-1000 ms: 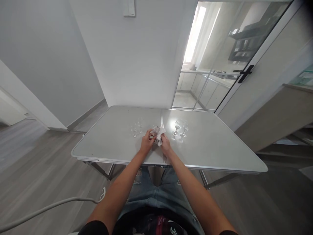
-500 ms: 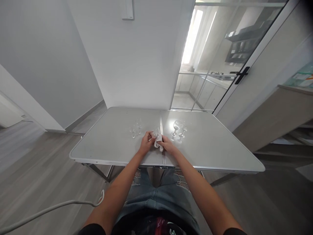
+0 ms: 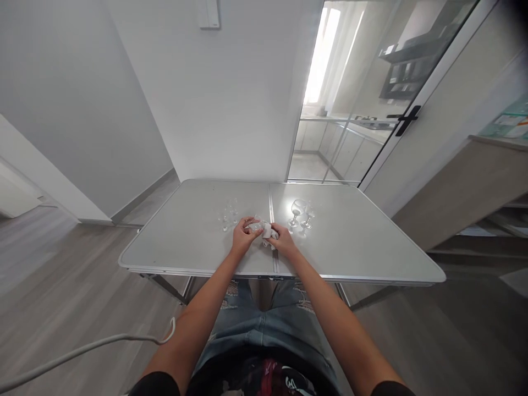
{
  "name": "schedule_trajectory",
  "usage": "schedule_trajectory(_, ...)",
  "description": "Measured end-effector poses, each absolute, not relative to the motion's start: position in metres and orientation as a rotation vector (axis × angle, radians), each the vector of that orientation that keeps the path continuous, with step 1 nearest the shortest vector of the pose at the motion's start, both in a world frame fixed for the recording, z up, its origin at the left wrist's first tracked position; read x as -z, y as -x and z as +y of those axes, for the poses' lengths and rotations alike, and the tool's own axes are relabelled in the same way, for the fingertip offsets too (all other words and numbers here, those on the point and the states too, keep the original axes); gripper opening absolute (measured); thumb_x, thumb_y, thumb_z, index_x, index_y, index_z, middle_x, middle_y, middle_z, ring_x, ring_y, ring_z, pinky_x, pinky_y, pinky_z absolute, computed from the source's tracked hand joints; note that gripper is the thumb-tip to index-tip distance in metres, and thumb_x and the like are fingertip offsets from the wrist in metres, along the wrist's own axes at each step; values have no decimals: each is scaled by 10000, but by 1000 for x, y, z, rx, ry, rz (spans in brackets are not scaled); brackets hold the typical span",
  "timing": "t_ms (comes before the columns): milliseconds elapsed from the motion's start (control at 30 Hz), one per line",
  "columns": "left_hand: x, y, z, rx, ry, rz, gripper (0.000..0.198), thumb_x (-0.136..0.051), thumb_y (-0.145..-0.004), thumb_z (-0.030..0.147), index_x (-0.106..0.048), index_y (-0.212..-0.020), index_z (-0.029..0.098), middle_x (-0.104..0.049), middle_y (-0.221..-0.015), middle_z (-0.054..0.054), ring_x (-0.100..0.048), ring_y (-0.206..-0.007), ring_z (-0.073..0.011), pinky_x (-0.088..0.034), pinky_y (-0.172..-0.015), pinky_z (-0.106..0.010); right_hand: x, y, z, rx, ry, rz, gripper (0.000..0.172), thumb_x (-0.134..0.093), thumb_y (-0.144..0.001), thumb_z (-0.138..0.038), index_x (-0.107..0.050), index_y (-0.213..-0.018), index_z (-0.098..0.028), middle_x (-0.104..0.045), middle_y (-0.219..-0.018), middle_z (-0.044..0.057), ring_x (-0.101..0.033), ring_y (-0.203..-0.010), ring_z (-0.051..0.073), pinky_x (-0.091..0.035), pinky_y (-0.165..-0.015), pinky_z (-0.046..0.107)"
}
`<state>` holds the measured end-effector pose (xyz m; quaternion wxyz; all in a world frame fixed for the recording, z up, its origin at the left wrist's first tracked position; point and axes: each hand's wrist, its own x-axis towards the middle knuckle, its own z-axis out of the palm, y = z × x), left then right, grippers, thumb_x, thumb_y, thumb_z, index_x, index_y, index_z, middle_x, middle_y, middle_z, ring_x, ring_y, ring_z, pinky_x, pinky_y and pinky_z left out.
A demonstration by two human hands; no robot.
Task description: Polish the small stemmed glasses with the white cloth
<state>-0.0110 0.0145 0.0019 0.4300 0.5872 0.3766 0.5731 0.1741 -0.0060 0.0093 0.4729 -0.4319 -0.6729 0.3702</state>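
My left hand point(image 3: 245, 234) is closed around a clear stemmed glass point(image 3: 256, 226), whose bowl shows between its thumb and fingers. A white cloth point(image 3: 267, 231) is bunched in my right hand point(image 3: 281, 238), pressed against the glass's right side. Part of the glass is hidden by the cloth and fingers. Both hands are above the table's middle, near the seam. To the right stand two clear stemmed glasses, a larger one point(image 3: 297, 209) and a smaller one point(image 3: 307, 219). Left of my hands are two small clear glasses, one nearer point(image 3: 225, 221) and one farther point(image 3: 235, 209).
The grey folding table point(image 3: 350, 242) has a metal rim and a seam point(image 3: 271, 203) down its middle. A white wall point(image 3: 231, 110) rises behind it. At the right are a glass door with a black handle point(image 3: 407, 121) and a wooden shelf point(image 3: 462, 181). A pale cable point(image 3: 103, 341) hangs lower left.
My left hand has turned, and the glass now lies tilted more toward the left. The cloth has been gathered up closer around the glass's right end. The standing glasses have stayed put.
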Motion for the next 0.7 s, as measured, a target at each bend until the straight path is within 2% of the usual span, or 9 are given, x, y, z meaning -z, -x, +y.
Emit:
schedule_trajectory(100, -2, 10, 14, -1459, -1483, 998, 572, -817, -695, 450, -566, -1134, 185, -688, -1195, -130, -359, -443, 0, -353, -443, -189, -10, -171, -9, -749, 1106, -1685, 282, -669, -741, -317, -666, -984, -175, -636, -824, 3, -523, -737, 157, -434, -696, 265)
schedule_trajectory(167, -2, 9, 12, -1457, -1496, 1002, 571, -805, -709, 462, -567, -1149, 187, -689, -1193, -126, -377, -449, -7, -364, -448, -193, -9, -170, -9, -786, 1093, -1656, 266, -684, -728, -310, -658, -960, -182, -623, -785, -7, -516, -713, 150, -428, -668, 257)
schedule_trajectory(233, -2, 8, 10, -1461, -1504, 990, 571, -790, -728, 471, -571, -1173, 188, -692, -1186, -123, -398, -456, -14, -372, -451, -196, -8, -170, -7, -957, 1025, -1587, 251, -713, -703, -317, -654, -907, -183, -612, -750, -14, -517, -688, 143, -431, -638, 248)
schedule_trajectory(367, -2, 8, 9, -1432, -1519, 895, 558, -748, -777, 493, -573, -1197, 171, -695, -1168, -136, -419, -459, -22, -362, -435, -196, -7, -173, -3, -1506, 838, -1347, 256, -687, -719, -392, -659, -846, -171, -634, -738, 26, -565, -648, 164, -492, -602, 295)
schedule_trajectory(433, -2, 8, 9, -1412, -1533, 854, 556, -734, -791, 500, -568, -1203, 164, -694, -1166, -143, -422, -458, -23, -349, -426, -194, -8, -173, -4, -1577, 821, -1278, 261, -658, -748, -417, -664, -836, -172, -634, -722, 35, -572, -632, 177, -504, -589, 322)
schedule_trajectory(600, -2, 9, 9, -1462, -1510, 884, 565, -752, -784, 478, -545, -1221, 187, -685, -1175, -126, -411, -453, -18, -343, -434, -195, -8, -170, -8, -1113, 923, -1442, 212, -688, -757, -348, -669, -895, -188, -629, -782, -1, -557, -705, 164, -458, -658, 279)
schedule_trajectory(700, -4, 10, 7, -1502, -1510, 939, 564, -761, -779, 461, -536, -1226, 202, -671, -1205, -123, -426, -466, -18, -357, -450, -195, -5, -166, -10, -762, 990, -1637, 281, -667, -751, -276, -649, -1020, -196, -653, -862, 10, -568, -756, 183, -459, -713, 294)
